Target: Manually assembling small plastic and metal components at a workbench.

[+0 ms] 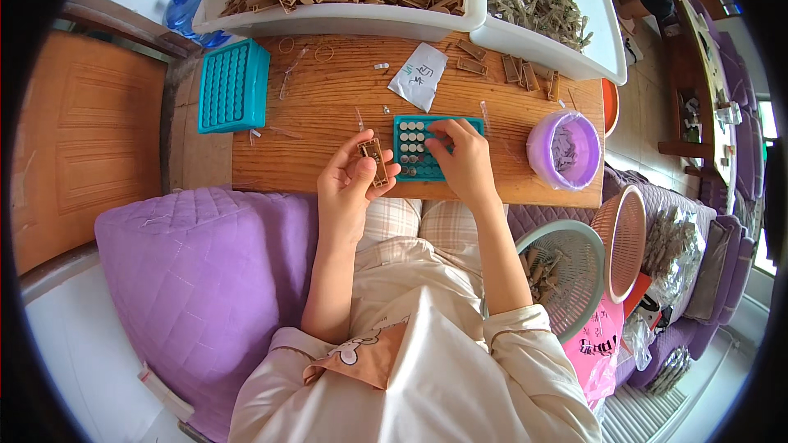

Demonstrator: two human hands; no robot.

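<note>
Wood tbl (328, 107): teal tray (396, 146) nr side ctr, paper scrap (420, 74) behind it, loose brn parts (512, 70) far R, lilac tub (543, 148) R edge, 2 wht bins (353, 23) far end.

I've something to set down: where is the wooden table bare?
The table is bare at front left, between its left edge and the left hand; a smaller patch lies left of the paper, among small bits. Crowded: back right, with loose brown parts, and the tray under the right hand.
</note>
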